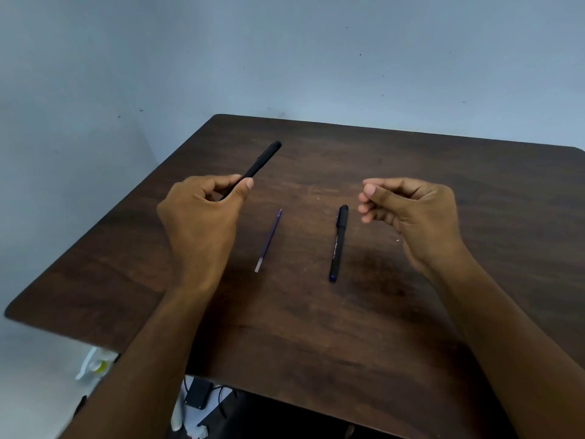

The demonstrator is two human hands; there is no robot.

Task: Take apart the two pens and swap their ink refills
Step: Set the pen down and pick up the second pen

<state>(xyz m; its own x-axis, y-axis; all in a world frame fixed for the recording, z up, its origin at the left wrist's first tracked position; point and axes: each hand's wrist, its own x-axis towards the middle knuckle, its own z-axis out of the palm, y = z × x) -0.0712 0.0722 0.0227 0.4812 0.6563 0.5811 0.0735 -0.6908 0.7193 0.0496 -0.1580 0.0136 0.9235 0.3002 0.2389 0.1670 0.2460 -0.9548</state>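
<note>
I am pinching the emptied black barrel [260,164] in my left hand [202,213]; its blue refill [268,240] is lying mid-counter [411,312]. My right hand [408,210] is curled, whether empty I cannot tell. The second pen [338,243] beside the refill is waiting, still assembled.

black barrel [261,161] raised, refill [268,240], capped pen [338,243] lying

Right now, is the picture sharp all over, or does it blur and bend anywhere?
Head view: the capped pen and loose refill on the table look fairly sharp; the lower-left corner smears; the table's edges look bowed, as a wide lens would; light is soft, shadows faint.
</note>
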